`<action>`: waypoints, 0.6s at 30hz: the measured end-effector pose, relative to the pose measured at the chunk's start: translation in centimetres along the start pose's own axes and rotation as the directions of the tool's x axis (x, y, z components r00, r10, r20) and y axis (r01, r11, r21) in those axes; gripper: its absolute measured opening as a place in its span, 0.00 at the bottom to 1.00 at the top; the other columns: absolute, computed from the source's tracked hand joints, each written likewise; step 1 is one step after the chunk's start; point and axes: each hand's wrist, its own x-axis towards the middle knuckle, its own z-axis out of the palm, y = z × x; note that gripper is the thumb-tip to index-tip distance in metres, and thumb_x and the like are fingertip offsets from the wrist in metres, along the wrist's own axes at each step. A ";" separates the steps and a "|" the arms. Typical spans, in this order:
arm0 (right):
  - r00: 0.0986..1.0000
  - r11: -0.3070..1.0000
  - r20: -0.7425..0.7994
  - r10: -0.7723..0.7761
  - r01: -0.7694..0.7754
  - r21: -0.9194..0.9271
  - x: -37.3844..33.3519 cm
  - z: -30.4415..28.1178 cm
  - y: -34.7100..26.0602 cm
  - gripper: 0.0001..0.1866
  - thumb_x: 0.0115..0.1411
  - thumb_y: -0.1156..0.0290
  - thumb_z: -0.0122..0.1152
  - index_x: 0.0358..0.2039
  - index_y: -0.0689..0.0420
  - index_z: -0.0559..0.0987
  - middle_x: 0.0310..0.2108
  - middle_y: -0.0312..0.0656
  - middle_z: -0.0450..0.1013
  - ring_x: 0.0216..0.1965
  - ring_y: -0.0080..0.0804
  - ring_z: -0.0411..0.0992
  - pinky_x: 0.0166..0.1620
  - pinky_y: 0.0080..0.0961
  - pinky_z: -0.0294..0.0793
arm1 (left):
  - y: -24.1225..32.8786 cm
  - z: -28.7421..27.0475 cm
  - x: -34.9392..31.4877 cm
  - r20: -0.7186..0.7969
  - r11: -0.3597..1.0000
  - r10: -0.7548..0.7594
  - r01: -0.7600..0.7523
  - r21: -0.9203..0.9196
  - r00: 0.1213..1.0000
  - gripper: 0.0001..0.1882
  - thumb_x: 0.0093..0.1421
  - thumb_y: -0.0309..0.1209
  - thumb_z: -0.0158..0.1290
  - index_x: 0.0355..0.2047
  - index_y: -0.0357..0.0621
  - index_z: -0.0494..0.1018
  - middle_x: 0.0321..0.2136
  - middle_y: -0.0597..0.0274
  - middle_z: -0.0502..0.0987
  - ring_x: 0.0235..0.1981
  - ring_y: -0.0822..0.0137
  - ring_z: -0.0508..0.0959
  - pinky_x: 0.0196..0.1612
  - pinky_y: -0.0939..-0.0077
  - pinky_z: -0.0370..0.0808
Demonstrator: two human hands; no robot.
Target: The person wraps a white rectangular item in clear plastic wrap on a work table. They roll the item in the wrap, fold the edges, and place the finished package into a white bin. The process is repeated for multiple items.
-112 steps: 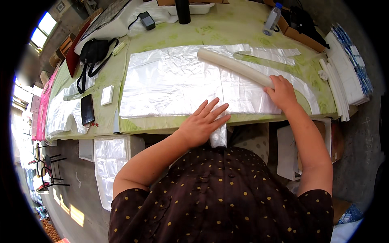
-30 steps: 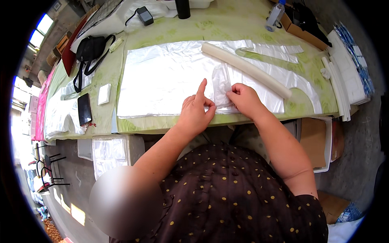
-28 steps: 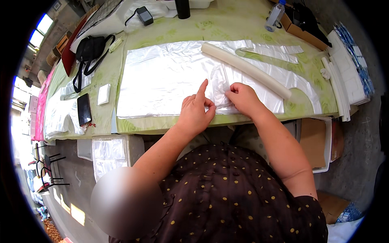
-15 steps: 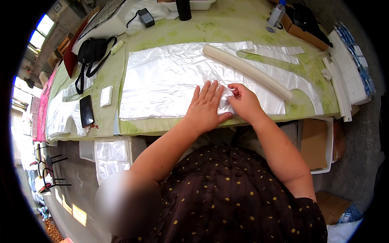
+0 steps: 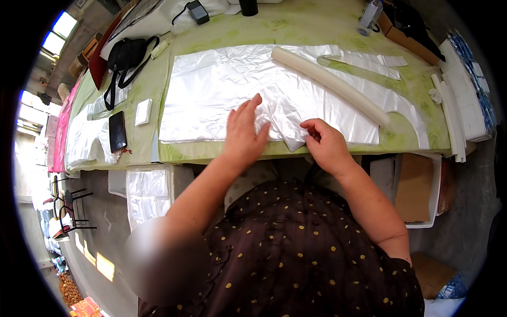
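A stack of thin, shiny white plastic bags [image 5: 206,90], with long handle-like strips at its right end, lies flat across the table. Across its right part rests a long pale roll or tube [image 5: 338,87], slanting toward me. My left hand [image 5: 245,129] is over the near part of the plastic, fingers stretched and thumb apart, holding nothing. At the near edge, my right hand [image 5: 328,148] has its fingers curled, thumb and forefinger pinching the plastic film. Between the hands the film is wrinkled, and a corner of it pokes over the table's front edge.
Left on the green-patterned tablecloth [image 5: 174,153] are a black phone [image 5: 117,131], a small white packet [image 5: 143,112] and a black bag [image 5: 127,55]. Far back sits a dark device [image 5: 198,11]. A bottle [image 5: 369,18] and an open carton [image 5: 393,34] stand far right; bins sit below.
My left hand has lifted from the plastic and moved left. My right hand has come slightly toward me and right, drawing a film corner to the table's edge.
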 end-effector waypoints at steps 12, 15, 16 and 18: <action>0.995 0.996 0.063 0.079 -0.076 -0.045 0.6 -0.3 0.0 0.16 0.60 0.73 0.59 0.50 0.55 0.78 0.34 0.43 0.77 0.36 0.37 0.76 0.44 0.32 0.76 | -4.1 -1.6 10.1 0.457 0.994 -0.023 0.069 -0.083 0.889 0.27 0.62 0.27 0.52 0.63 0.53 0.72 0.53 0.59 0.81 0.55 0.62 0.77 0.56 0.66 0.74; 0.994 0.996 0.078 0.079 -0.076 -0.035 0.7 -0.5 0.1 0.16 0.61 0.73 0.59 0.50 0.55 0.78 0.33 0.42 0.76 0.35 0.37 0.75 0.43 0.32 0.76 | -4.4 -1.0 11.7 0.496 0.995 -0.076 0.098 -0.017 0.865 0.21 0.59 0.34 0.59 0.55 0.60 0.80 0.49 0.61 0.81 0.50 0.63 0.79 0.52 0.69 0.77; 0.993 0.996 0.083 0.089 -0.086 -0.028 0.7 -0.6 0.0 0.16 0.61 0.73 0.59 0.50 0.55 0.78 0.33 0.41 0.76 0.35 0.36 0.75 0.43 0.31 0.76 | -4.4 -1.0 12.2 0.520 0.997 -0.074 0.068 0.031 0.851 0.21 0.59 0.36 0.60 0.54 0.63 0.81 0.49 0.62 0.81 0.50 0.62 0.79 0.53 0.68 0.76; 0.990 0.995 0.096 0.104 -0.103 -0.016 0.8 -0.7 -0.2 0.16 0.61 0.73 0.59 0.50 0.55 0.78 0.32 0.40 0.75 0.34 0.35 0.74 0.43 0.31 0.76 | -4.4 -1.0 13.0 0.547 0.997 -0.075 0.067 0.035 0.834 0.18 0.57 0.39 0.63 0.49 0.63 0.83 0.47 0.63 0.81 0.49 0.62 0.79 0.53 0.68 0.76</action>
